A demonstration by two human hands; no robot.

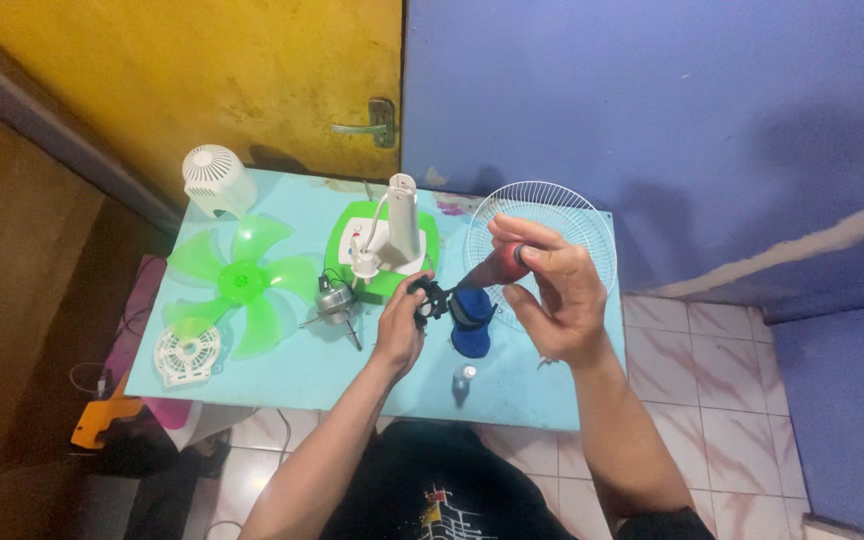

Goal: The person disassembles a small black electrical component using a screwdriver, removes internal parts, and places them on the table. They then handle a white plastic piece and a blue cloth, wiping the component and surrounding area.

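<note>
My left hand (399, 325) grips a small black part (430, 298) above the light blue table (292, 365). My right hand (552, 290) holds a screwdriver with a red and black handle (500, 265), its tip pointing left into the black part. Just left of my hands lies a silver fan motor (334, 300) with its shaft sticking out. Behind it stands the green and white fan base (384, 240) with a white neck. A dark blue round piece (470, 322) sits under my hands.
A green fan blade (244, 285), a white round grille piece (187, 355) and a white motor cover (216, 180) lie on the table's left. A white wire fan guard (572, 215) leans at the right. A small bottle (464, 377) stands near the front edge. A yellow door and blue wall are behind.
</note>
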